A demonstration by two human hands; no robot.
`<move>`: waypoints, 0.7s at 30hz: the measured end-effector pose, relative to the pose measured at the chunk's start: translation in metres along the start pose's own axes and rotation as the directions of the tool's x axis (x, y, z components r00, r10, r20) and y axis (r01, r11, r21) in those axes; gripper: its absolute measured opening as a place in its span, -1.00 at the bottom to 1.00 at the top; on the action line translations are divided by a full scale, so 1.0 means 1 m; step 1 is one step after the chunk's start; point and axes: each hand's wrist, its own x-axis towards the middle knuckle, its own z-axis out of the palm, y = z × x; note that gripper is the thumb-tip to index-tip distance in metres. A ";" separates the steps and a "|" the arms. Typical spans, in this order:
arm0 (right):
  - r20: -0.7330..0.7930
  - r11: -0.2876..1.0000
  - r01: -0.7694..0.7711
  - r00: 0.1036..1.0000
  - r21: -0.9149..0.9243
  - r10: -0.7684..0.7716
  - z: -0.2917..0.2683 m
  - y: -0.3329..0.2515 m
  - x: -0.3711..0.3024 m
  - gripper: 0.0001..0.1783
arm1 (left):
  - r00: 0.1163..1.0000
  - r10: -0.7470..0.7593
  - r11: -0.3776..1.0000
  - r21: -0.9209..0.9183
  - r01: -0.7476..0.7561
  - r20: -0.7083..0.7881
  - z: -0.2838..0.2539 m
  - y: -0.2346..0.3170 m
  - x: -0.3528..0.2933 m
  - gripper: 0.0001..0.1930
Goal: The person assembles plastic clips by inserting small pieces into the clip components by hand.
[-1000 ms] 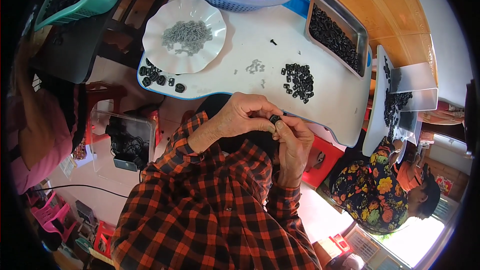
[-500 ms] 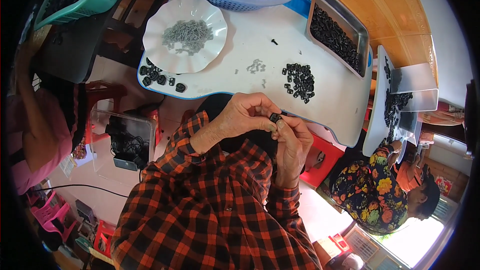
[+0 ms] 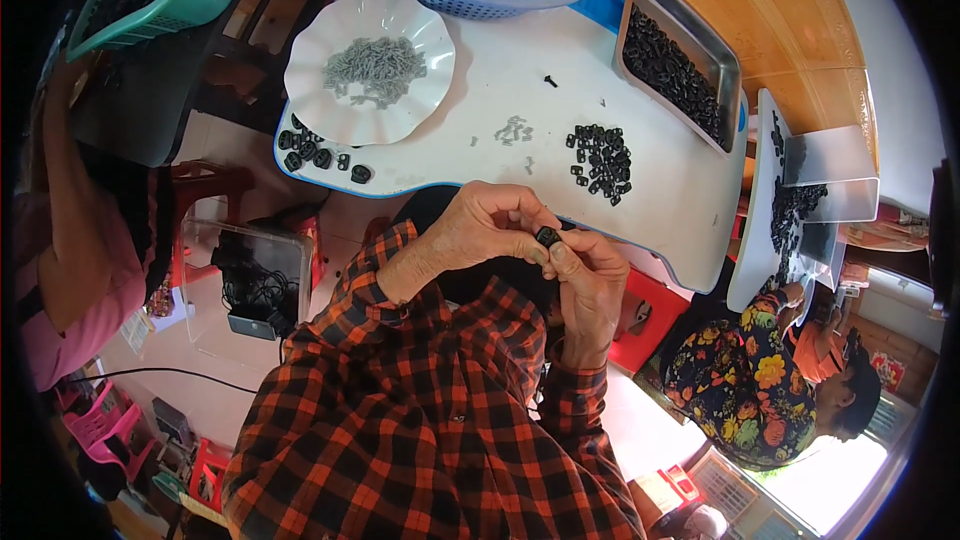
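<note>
Just off the table's near edge, a small black plastic part (image 3: 547,236) is pinched between both hands. My left hand (image 3: 492,230) has thumb and fingers closed on its left side. My right hand (image 3: 590,285) grips it from the right, thumb pressed near its lower edge. Fingers cover much of the part, so its full shape cannot be seen. Beyond my hands lies a loose group of small black parts (image 3: 600,162) on the white table (image 3: 470,80). A few small grey translucent pieces (image 3: 514,130) are scattered left of that group.
A white scalloped plate (image 3: 305,90) holds a heap of grey pieces. Behind it stands a blue basket (image 3: 470,8) of black parts, and a metal tray (image 3: 725,65) of black parts is far right. Larger black pieces (image 3: 322,157) sit by the plate. Co-workers are at both sides.
Both hands stay on the black part, which has tilted slightly and moved a touch left. My right wrist has shifted a little to the right.
</note>
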 end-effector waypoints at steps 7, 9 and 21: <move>0.098 0.995 -0.056 0.994 0.087 0.047 -0.010 0.005 0.007 -0.89 | 1.000 -0.004 0.990 0.140 0.004 0.000 0.000 0.009 0.000 -0.74; 0.113 0.994 -0.059 0.992 0.087 0.049 -0.012 0.008 0.010 -0.90 | 1.000 0.002 0.986 0.169 -0.002 0.000 0.000 0.011 0.001 -0.74; 0.170 0.996 -0.078 0.983 0.045 0.069 -0.016 0.010 0.013 -0.89 | 0.995 -0.081 0.994 0.079 0.076 0.063 -0.004 0.009 0.000 -0.74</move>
